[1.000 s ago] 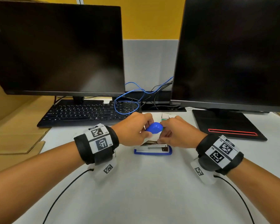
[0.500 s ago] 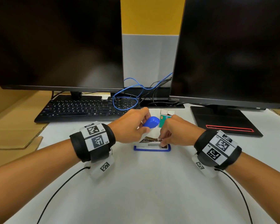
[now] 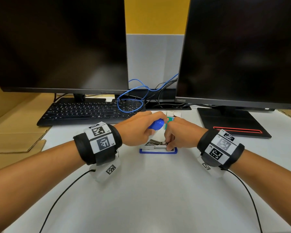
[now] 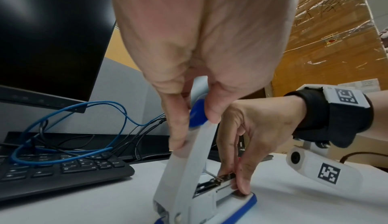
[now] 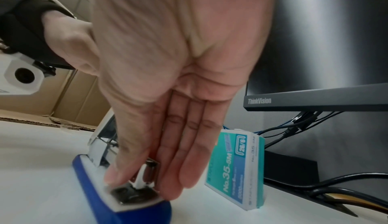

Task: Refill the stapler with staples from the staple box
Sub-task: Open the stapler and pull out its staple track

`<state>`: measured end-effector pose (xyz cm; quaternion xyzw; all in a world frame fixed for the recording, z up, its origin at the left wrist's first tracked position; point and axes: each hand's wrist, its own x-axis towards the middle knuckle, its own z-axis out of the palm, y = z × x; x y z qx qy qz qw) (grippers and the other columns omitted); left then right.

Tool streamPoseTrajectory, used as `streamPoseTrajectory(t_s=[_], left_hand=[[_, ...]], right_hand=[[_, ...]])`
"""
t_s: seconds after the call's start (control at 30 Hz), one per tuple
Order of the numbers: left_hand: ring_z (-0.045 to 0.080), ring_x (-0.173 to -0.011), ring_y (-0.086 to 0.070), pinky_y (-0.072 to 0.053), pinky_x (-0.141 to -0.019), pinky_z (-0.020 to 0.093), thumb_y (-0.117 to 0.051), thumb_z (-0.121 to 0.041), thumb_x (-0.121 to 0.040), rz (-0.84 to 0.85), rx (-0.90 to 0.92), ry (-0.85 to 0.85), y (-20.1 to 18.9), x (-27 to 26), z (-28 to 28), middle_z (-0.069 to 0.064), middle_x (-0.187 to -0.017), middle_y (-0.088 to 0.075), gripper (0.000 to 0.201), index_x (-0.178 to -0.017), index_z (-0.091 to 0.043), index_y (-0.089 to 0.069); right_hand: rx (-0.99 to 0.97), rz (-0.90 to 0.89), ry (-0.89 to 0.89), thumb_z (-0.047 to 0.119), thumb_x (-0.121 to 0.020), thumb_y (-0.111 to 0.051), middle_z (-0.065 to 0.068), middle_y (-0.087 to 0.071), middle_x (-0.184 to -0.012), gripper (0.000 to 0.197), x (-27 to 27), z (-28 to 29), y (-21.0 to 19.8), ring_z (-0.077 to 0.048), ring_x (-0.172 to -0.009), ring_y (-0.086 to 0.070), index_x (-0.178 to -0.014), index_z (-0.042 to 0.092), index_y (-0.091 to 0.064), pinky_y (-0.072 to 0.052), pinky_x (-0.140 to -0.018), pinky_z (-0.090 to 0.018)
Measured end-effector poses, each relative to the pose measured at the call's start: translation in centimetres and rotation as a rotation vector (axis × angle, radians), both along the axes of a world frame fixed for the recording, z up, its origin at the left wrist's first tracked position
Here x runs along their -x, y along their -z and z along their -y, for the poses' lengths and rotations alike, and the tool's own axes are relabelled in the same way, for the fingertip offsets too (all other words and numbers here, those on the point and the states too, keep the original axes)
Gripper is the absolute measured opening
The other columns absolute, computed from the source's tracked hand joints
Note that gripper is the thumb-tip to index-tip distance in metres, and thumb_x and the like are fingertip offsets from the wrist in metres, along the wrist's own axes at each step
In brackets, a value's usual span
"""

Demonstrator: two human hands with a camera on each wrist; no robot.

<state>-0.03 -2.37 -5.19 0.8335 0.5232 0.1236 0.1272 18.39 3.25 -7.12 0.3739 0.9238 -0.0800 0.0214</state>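
Left hand [image 4: 201,61] is pinching the stapler [image 4: 189,177] lid's blue tip btwn thumb & fingers, propping the white plastic arm up, prob. to keep the metal channel exposed. Right hand [image 5: 168,94], fingers together & pointing down, is pinching the channel's front end at the stapler's blue base, likely seating staples. Staple box [image 5: 237,167], teal glossy cardboard, is standing just behind the stapler.

Office desk: monitors [image 3: 242,51], keyboard [image 3: 84,111]
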Motion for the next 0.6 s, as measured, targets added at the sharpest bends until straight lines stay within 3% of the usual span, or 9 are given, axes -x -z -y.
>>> streamPoseTrajectory(t_s=[0.17,0.33,0.47,0.6], left_hand=[[0.029,-0.090,-0.055,-0.051,-0.081,0.042,-0.055,-0.004,-0.089,0.108,0.047,-0.045,-0.4,0.9,0.2,0.009,-0.109,-0.058,0.040,-0.121,-0.024,-0.043],[0.030,-0.080,-0.055,-0.054,-0.072,0.049,-0.063,-0.016,-0.087,0.105,0.049,-0.074,-0.2,0.7,0.2,0.012,-0.101,-0.058,0.034,-0.105,-0.027,-0.036],[0.009,-0.069,-0.044,-0.041,-0.060,0.031,-0.076,-0.028,-0.080,-0.017,0.002,-0.125,-1.1,1.2,-0.3,0.000,-0.087,-0.055,0.038,-0.091,-0.027,-0.040],[0.009,-0.068,-0.042,-0.033,-0.057,0.026,-0.080,-0.037,-0.075,-0.231,-0.038,-0.175,-2.5,1.9,-0.1,-0.009,-0.076,-0.044,0.044,-0.071,-0.031,-0.036]], right_hand=[[-0.015,0.023,0.003,0.034,-0.079,-0.076,0.005,-0.065,-0.080,0.022,0.1,0.2,0.0,-0.011,-0.079,-0.048,-0.090,0.015,-0.079,-0.054,-0.086,-0.036],[-0.037,0.058,-0.009,0.034,-0.077,-0.078,0.007,-0.065,-0.076,0.020,0.6,0.2,-0.3,-0.008,-0.072,-0.044,-0.085,0.016,-0.079,-0.055,-0.079,-0.033],[-0.042,0.085,-0.028,0.033,-0.077,-0.078,0.010,-0.059,-0.074,0.020,0.8,0.2,-0.5,-0.011,-0.078,-0.046,-0.087,0.017,-0.080,-0.053,-0.076,-0.031],[-0.035,0.104,-0.026,0.032,-0.075,-0.079,0.009,-0.059,-0.077,0.021,1.1,0.0,-0.5,-0.012,-0.080,-0.046,-0.088,0.015,-0.079,-0.053,-0.078,-0.032]])
